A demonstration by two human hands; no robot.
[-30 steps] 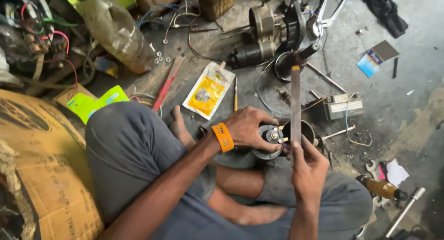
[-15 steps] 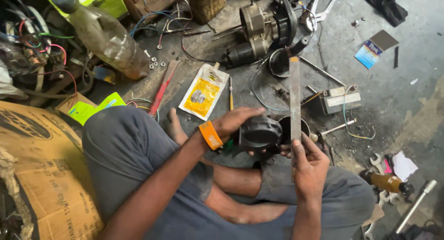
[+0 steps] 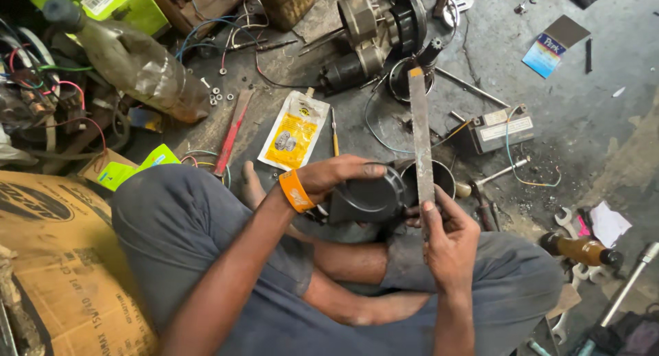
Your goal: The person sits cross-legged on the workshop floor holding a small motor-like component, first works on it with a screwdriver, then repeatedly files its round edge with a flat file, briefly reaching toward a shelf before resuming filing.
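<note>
Change: compared with a moment ago, the left hand point(image 3: 343, 174) has turned the round black housing point(image 3: 367, 198) so that its dark domed back faces up; earlier its open side with a small metal part was showing. The flat metal file point(image 3: 420, 133) stays upright and has hardly shifted.

Meaning: judging from this, the housing is being looked over or repositioned, and the file is not working on it at this instant.

Left hand: curled over the upper edge of the housing, fingers wrapped on its rim, an orange wristband point(image 3: 296, 190) on the wrist. The grip is pressed closed on the housing.

Right hand point(image 3: 449, 236): closed round the lower end of the file, thumb laid along its face; the blade points toward the top of the frame.

Where the housing is: centre of the frame, held above the person's crossed legs, just left of the file and touching a dark metal cup point(image 3: 439, 179) behind it, or nearly so.

Floor: grey, oily concrete point(image 3: 583, 109), no bench; the person sits on it.

Around: a yellow and white sachet point(image 3: 294, 131) and a red-handled tool point(image 3: 232, 133) left of centre, a grimy plastic bottle point(image 3: 134, 61) at upper left, a dismantled motor point(image 3: 381, 23) at top centre, a small grey battery with wires point(image 3: 500, 129) to the right, a brown sack point(image 3: 62, 260) at lower left.
</note>
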